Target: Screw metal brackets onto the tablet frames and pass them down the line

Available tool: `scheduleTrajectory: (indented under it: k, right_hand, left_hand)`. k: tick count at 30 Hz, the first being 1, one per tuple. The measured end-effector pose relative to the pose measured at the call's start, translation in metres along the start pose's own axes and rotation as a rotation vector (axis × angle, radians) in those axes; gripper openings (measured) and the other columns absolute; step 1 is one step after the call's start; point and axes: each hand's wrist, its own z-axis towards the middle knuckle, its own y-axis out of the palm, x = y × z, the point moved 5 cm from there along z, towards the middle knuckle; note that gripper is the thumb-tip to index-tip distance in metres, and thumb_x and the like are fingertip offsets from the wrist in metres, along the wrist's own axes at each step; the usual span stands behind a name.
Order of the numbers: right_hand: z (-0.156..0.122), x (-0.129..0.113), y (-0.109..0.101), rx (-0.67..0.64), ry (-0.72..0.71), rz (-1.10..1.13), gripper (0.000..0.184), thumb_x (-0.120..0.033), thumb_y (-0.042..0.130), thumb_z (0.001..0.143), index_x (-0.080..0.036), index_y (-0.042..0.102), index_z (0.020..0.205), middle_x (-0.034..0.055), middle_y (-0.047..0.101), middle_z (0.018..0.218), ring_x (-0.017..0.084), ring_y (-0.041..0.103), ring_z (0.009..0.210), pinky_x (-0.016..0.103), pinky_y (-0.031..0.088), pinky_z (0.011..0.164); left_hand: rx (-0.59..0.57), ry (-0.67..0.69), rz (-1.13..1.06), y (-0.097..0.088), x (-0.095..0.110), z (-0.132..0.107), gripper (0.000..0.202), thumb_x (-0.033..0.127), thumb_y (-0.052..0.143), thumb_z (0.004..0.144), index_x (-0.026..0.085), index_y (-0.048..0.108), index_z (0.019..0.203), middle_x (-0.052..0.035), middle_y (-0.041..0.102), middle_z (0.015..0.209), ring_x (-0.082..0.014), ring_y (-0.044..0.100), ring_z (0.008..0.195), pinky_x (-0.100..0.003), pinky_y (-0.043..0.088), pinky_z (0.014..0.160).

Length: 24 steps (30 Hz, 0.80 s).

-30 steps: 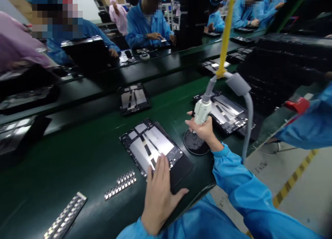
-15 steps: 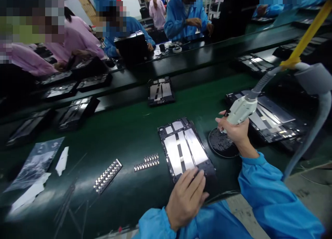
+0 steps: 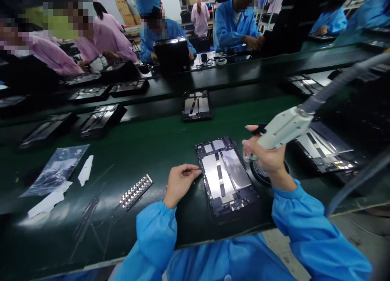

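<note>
An open tablet chassis (image 3: 227,177) with silver plates lies on the green belt in front of me. My left hand (image 3: 179,183) rests at its left edge, fingers curled and pinched together near the frame. Whether they hold a small part is hidden. My right hand (image 3: 265,159) grips a white electric screwdriver (image 3: 283,128) hanging on a grey hose, tilted over the chassis's upper right corner. A round black screw tray (image 3: 262,173) sits partly hidden under that hand.
A strip of small metal parts (image 3: 136,191) lies left of the chassis. Plastic film and paper scraps (image 3: 55,173) lie at far left. More chassis sit on the belt (image 3: 196,106) and to the right (image 3: 327,151). People in blue and pink coats work across the line.
My left hand lifted off the chassis's near end and moved to its left edge, fingers now curled. The screwdriver swung left over the chassis. The view shifted left.
</note>
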Motion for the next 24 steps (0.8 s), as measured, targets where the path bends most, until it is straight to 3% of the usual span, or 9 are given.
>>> scheduleTrajectory:
  k: [3, 7, 12, 24]
  right_hand:
    - [-0.005, 0.005, 0.032, -0.093, 0.039, 0.026, 0.034, -0.026, 0.076, 0.072, -0.019, 0.063, 0.102, -0.0073, 0.057, 0.046, 0.013, 0.052, 0.037, 0.032, 0.048, 0.043]
    - [-0.009, 0.011, 0.056, -0.159, 0.088, 0.065, 0.036, -0.027, 0.077, 0.071, -0.019, 0.062, 0.103, -0.0074, 0.057, 0.046, 0.013, 0.052, 0.037, 0.031, 0.048, 0.042]
    - [-0.012, 0.012, 0.071, -0.203, 0.126, 0.114, 0.037, -0.023, 0.077, 0.07, -0.021, 0.062, 0.104, -0.0079, 0.057, 0.048, 0.012, 0.053, 0.038, 0.03, 0.047, 0.041]
    - [-0.018, 0.016, 0.1, -0.235, 0.15, 0.102, 0.027, -0.024, 0.074, 0.07, -0.023, 0.063, 0.095, -0.0064, 0.056, 0.05, 0.014, 0.055, 0.044, 0.035, 0.053, 0.05]
  left_hand:
    - [-0.054, -0.027, -0.017, 0.012, -0.001, 0.009, 0.031, 0.042, 0.071, 0.07, 0.012, 0.072, 0.078, -0.0066, 0.07, 0.063, -0.0134, 0.061, 0.054, -0.023, 0.047, 0.047]
    - [-0.053, 0.006, 0.039, 0.015, -0.001, 0.019, 0.021, 0.035, 0.068, 0.074, 0.014, 0.072, 0.075, -0.0037, 0.067, 0.059, -0.0118, 0.055, 0.049, -0.022, 0.041, 0.045]
    - [0.039, 0.107, 0.15, 0.011, 0.003, 0.028, 0.006, 0.024, 0.07, 0.071, 0.019, 0.073, 0.069, -0.0016, 0.068, 0.066, -0.0121, 0.055, 0.059, -0.024, 0.04, 0.057]
    - [0.129, 0.141, 0.144, 0.017, -0.003, 0.024, 0.01, 0.024, 0.065, 0.075, 0.018, 0.072, 0.074, -0.0025, 0.068, 0.073, -0.0123, 0.056, 0.063, -0.025, 0.043, 0.063]
